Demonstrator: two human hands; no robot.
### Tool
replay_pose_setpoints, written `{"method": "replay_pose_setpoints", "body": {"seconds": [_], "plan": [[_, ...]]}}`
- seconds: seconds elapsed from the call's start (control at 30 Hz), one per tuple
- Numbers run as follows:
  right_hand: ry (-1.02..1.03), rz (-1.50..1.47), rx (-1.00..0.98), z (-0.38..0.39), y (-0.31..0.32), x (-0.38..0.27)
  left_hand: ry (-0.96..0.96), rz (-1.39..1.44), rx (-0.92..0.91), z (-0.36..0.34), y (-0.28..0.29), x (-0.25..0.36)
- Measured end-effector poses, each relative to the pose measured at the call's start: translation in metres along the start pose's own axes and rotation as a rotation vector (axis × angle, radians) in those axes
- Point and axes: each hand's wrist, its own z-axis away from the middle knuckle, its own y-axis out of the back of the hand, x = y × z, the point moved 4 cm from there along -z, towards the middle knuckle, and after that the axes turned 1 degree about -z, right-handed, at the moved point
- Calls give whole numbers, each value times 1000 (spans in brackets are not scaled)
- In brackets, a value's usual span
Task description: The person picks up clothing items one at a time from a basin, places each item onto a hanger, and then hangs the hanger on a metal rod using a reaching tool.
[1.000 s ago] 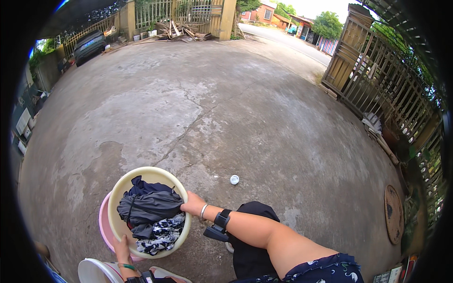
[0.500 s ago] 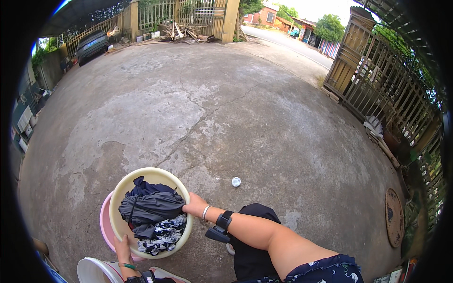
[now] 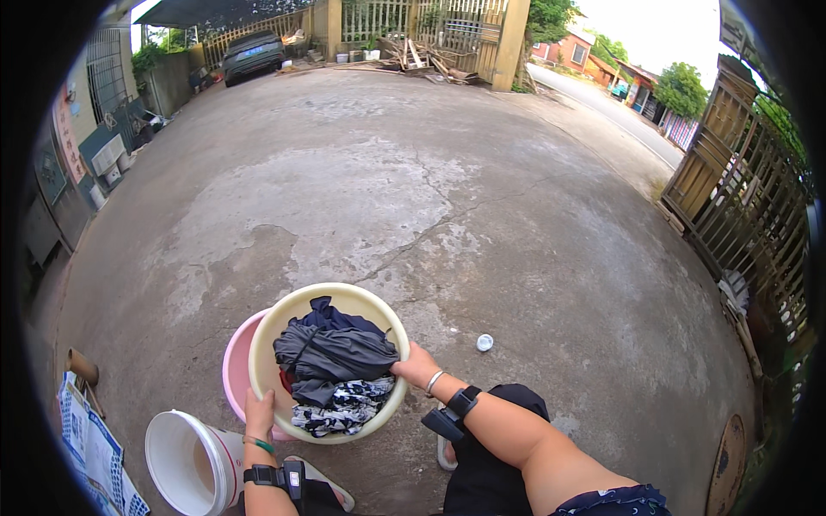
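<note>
Between both hands is a cream plastic basin (image 3: 330,291), tilted slightly. In it lie a dark grey garment (image 3: 337,351), a navy cloth (image 3: 330,315) and a black-and-white patterned cloth (image 3: 348,404). My left hand (image 3: 260,413) grips the rim at the near left, thumb on the inside. On the right side, my right hand (image 3: 416,365) is closed on the rim, close to the edge of the grey garment. A pink basin (image 3: 235,368) shows partly behind and left of the cream one, which hides most of it.
Near my left forearm stands a white bucket (image 3: 158,451). Blue-and-white printed sheets (image 3: 90,447) lie at the far left. A small white round object (image 3: 484,342) rests on the concrete to the right. Farther off are a parked car (image 3: 253,56), a wood pile (image 3: 422,60) and a gate (image 3: 701,146).
The view has turned left, so the surroundings sit farther right and more of the bucket shows. Both hands keep their hold on the cream basin.
</note>
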Motion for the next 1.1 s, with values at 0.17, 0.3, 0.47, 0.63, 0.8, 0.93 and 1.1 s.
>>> {"method": "replay_pose_setpoints", "body": {"seconds": [0.17,0.3,0.47,0.63,0.8,0.93,1.1], "plan": [[14,80,41,2,-12,10,59,81,-2,2,11,-12],[31,56,-2,-2,-22,17,60,60,30,5,19,-12],[32,45,32,18,-27,-2,2,-64,49,6,31,-14],[49,5,-1,6,-26,16,-51,-81,50,3,26,-15],[40,38,-60,6,-26,8,-26,-109,59,2,28,-24],[33,37,-68,-7,-28,27,-20,-90,54,3,25,-17],[44,37,-53,1,-28,17,-14,-52,51,6,26,-15]]}}
